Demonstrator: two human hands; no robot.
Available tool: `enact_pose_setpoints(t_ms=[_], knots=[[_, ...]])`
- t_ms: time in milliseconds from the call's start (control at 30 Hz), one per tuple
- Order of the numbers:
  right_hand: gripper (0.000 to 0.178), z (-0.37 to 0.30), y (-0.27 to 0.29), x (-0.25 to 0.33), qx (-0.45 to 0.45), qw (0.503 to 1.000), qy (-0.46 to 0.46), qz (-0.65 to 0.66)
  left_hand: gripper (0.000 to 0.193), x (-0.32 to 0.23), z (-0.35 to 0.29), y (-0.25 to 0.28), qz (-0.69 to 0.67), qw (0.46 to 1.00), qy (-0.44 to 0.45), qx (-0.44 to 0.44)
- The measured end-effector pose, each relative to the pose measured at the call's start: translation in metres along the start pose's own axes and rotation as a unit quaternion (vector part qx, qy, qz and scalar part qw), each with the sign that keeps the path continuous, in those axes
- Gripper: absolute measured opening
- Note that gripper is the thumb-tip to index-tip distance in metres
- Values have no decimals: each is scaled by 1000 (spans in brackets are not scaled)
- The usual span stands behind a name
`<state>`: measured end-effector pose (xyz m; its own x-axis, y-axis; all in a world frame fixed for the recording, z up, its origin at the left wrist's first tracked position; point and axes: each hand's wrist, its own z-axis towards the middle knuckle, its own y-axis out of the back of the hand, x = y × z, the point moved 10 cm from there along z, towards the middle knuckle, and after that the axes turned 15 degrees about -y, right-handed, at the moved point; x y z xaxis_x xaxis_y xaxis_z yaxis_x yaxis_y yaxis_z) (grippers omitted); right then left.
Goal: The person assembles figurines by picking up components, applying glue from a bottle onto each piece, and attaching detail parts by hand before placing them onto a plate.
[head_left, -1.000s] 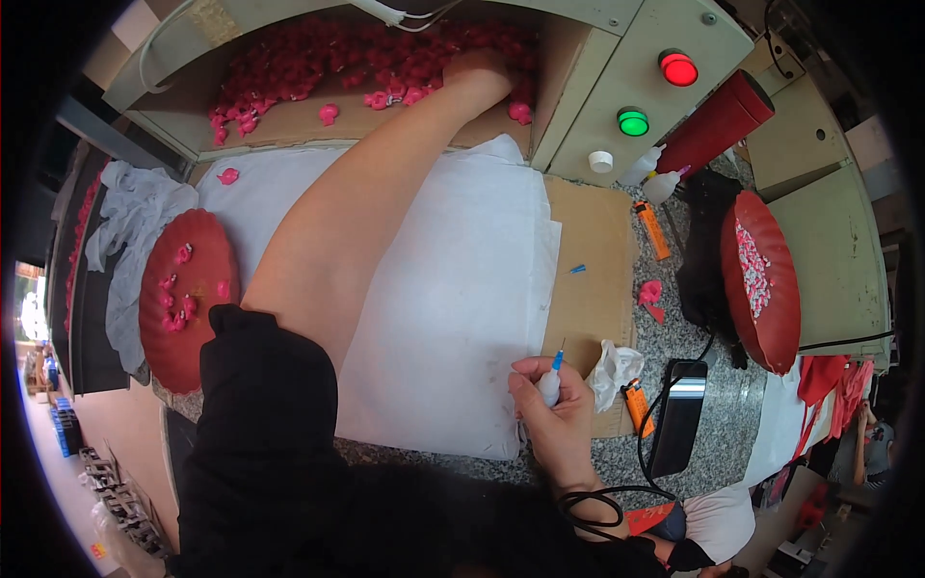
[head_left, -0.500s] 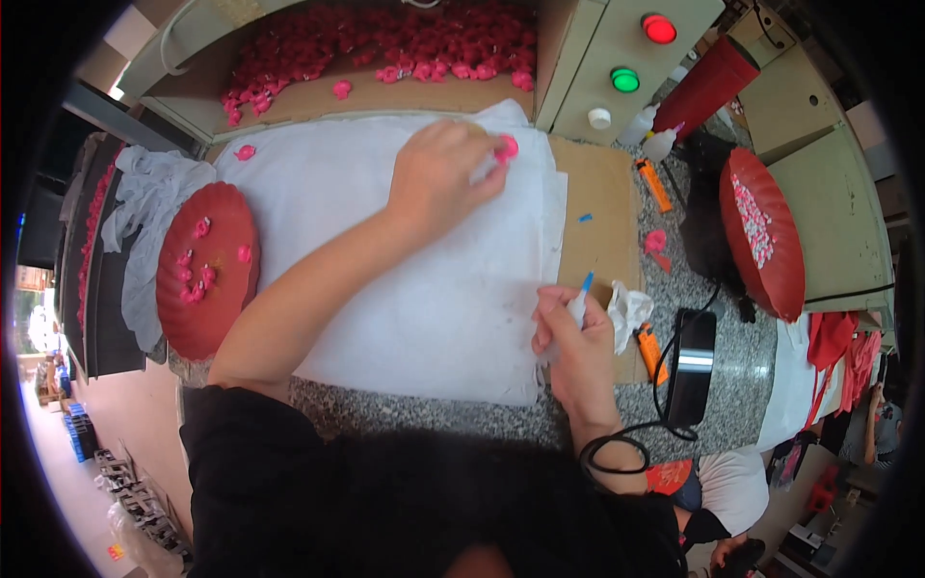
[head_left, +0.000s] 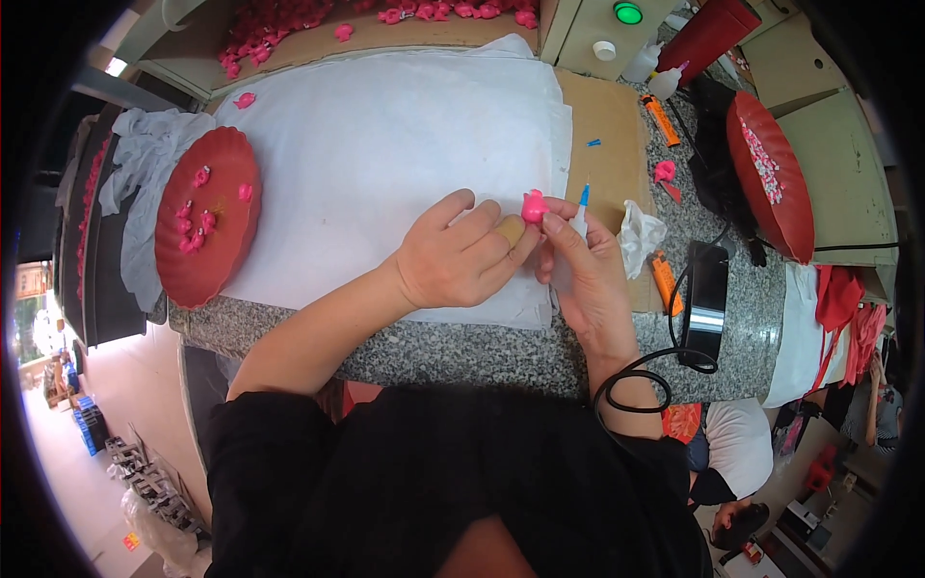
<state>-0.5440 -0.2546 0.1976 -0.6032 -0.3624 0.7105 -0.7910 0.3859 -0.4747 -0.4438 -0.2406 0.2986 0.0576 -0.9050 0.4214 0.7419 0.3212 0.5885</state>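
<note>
My left hand (head_left: 462,249) is over the right part of the white cloth (head_left: 385,125), pinching a small glossy pink figure (head_left: 534,205) between thumb and fingers. A tan covering (head_left: 511,229) wraps one of its fingertips. Beside it, my right hand (head_left: 590,279) grips a whitish dispenser with a blue needle tip (head_left: 584,196), which points away from me. The dispenser's body is mostly hidden in the palm. Thumb and forefinger of my right hand also meet the pink figure, so both hands touch it.
A red scalloped tray (head_left: 207,265) with several pink pieces lies left; another red tray (head_left: 790,207) with small pink-and-white bits stands right. Orange tubes (head_left: 661,120), crumpled tissue (head_left: 641,231), and a phone (head_left: 706,299) with a black cable lie on the right. Behind, a light box (head_left: 453,34) holds many pink pieces.
My left hand has come back from the far part of the cloth to my right hand, bringing the pink figure. The whole view has tilted downward. My right hand still grips the dispenser.
</note>
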Motion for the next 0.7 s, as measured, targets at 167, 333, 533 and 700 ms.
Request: enact_pose_setpoints(t_ms=[167, 333, 533, 700], knots=[[23, -1, 5, 6, -25, 999, 25, -13, 24, 2, -3, -11, -89, 996, 21, 20], [26, -9, 10, 21, -117, 974, 102, -165, 14, 52, -74, -60, -450, 657, 602, -48], [28, -7, -1, 16, -126, 948, 107, -273, 23, 20, -90, -102, -673, 307, 661, -122], [28, -8, -9, 20, -116, 921, 170, -330, 21, 15, -91, -104, -694, 302, 641, -123]])
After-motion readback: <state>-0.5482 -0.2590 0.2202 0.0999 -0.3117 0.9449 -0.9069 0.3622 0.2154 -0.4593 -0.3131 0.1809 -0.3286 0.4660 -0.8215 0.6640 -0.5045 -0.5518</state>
